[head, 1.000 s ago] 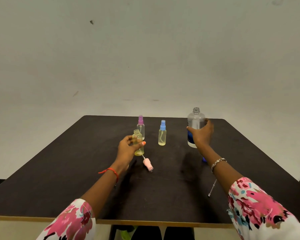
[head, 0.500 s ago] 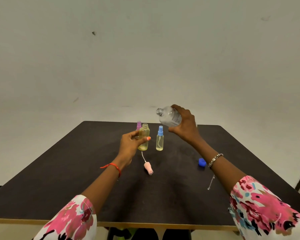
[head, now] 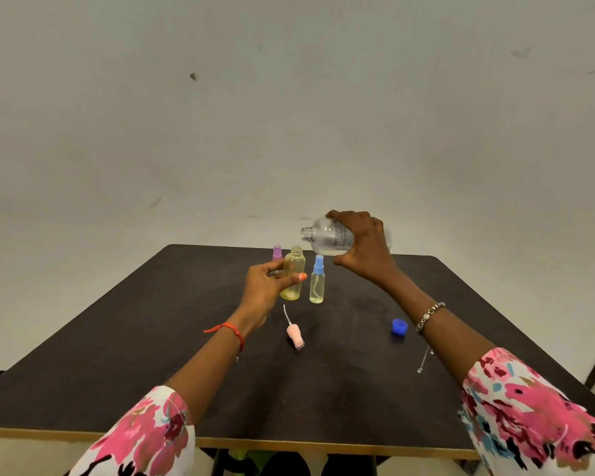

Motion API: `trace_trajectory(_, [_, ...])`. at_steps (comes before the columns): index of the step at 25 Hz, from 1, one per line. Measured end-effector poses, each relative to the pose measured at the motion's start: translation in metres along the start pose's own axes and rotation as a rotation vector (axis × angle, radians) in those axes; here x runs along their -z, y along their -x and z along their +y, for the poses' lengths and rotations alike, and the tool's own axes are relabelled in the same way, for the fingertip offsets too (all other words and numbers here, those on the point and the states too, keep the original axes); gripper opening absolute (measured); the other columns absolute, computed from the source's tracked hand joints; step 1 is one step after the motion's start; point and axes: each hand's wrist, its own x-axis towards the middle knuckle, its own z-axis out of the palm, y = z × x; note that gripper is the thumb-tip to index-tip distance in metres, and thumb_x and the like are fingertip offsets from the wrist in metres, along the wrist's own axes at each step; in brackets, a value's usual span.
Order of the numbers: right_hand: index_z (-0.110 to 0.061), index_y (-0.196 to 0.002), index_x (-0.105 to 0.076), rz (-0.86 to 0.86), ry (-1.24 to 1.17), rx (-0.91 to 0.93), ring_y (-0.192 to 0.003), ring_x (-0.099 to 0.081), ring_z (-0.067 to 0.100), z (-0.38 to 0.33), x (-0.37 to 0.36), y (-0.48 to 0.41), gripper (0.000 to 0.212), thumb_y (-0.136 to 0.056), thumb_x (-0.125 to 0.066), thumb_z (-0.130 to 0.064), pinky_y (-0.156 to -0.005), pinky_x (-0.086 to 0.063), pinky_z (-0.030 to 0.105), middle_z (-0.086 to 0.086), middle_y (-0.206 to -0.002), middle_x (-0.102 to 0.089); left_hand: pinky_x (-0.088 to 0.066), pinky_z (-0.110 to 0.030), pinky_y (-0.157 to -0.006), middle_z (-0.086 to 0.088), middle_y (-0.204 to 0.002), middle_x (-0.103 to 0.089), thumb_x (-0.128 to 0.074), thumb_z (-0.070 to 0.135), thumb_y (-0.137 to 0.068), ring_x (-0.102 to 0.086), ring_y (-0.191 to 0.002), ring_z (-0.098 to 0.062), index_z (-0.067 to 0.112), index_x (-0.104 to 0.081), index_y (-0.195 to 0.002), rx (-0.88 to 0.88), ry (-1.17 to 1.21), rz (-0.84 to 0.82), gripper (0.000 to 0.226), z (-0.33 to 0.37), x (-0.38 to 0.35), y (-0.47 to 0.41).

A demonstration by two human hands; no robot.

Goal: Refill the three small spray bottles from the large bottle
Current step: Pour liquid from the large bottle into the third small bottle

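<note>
Presently, left hand [head: 263, 286] grips the uncapped small bottle [head: 294, 269] upright near mid-table [head: 117, 372], with its pink spray head [head: 295, 336] lying at 6 o'clock from it. Right hand [head: 361, 245] wraps the large bottle [head: 327, 237], tipped nearly level, its mouth facing 9 o'clock and sitting at 1 o'clock above the small neck, not over it. Judgement: centre the mouth over the narrow neck, then tilt slowly for a thin stream, sparing the blue-capped bottle [head: 317, 283] at 3 o'clock.
</note>
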Motion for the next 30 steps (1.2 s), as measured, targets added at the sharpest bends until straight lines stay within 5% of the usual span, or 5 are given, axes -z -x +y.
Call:
trace_trajectory(13, [-0.015,-0.118,-0.058,0.006,0.071,0.063,-0.109,-0.052,0.029,-0.0037,0.003,0.0004,0.062,-0.06,-0.057,-0.036,-0.095,-0.029,0.042,0.005,-0.114,-0.064,-0.052,-0.027,-0.079,0.001,-0.094,-0.069,-0.078,0.012,-0.066,-0.065,-0.094,-0.015,0.027,-0.067,-0.091,0.015,-0.008,-0.009,0.032,0.0001,-0.0011,0.0021])
trace_trajectory(30, [-0.015,-0.115,-0.06,0.024,0.114,0.11,-0.108,-0.054,0.03,-0.0026,0.0011,-0.0021,0.056,-0.062,-0.058,-0.032,-0.096,-0.029,0.045,0.005,-0.111,-0.066,-0.051,-0.036,-0.089,-0.012,-0.109,-0.066,-0.077,0.009,-0.068,-0.062,-0.102,-0.023,0.009,-0.063,-0.112,0.034,-0.029,-0.001,0.047,-0.0006,-0.0027,0.0022])
